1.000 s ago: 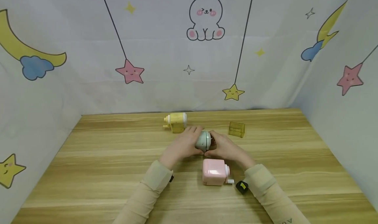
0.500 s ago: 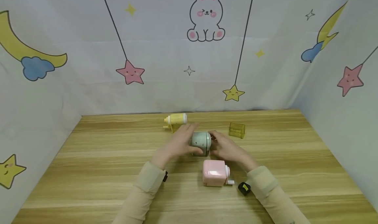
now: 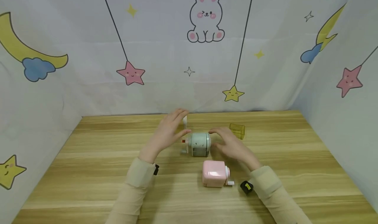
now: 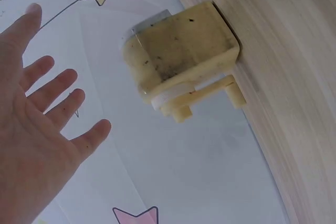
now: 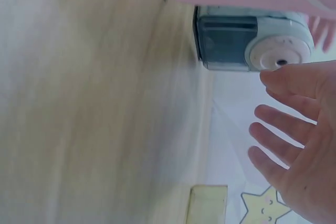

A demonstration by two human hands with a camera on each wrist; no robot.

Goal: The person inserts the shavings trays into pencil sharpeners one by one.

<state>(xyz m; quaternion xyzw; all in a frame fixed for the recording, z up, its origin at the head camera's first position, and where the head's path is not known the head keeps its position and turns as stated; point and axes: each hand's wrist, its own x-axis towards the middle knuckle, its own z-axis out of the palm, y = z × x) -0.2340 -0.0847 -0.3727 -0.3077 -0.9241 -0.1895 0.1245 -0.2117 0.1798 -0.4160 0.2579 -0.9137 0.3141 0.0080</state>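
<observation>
A mint green crank pencil sharpener (image 3: 200, 142) stands upright on the wooden table between the hands. My left hand (image 3: 166, 130) is held apart to its left, fingers extended and holding nothing. Behind that hand is the yellow crank sharpener (image 4: 184, 43), mostly hidden in the head view, its handle showing in the left wrist view. To the right of the green sharpener my right hand (image 3: 231, 145) has its fingers spread, the thumb overlapping the sharpener's round end in the right wrist view. Nearer the person sits a pink sharpener (image 3: 214, 173) with a white crank.
A transparent yellow shavings drawer (image 3: 237, 131) lies behind the right hand. A small black box with a yellow mark (image 3: 246, 187) is at the right wrist. A white cloth printed with stars and a rabbit closes off the back and sides of the table (image 3: 97, 171).
The left hand has let go of the green sharpener and moved left, uncovering its crank end. The right hand has drawn slightly away from it. The green sharpener now stands upright.
</observation>
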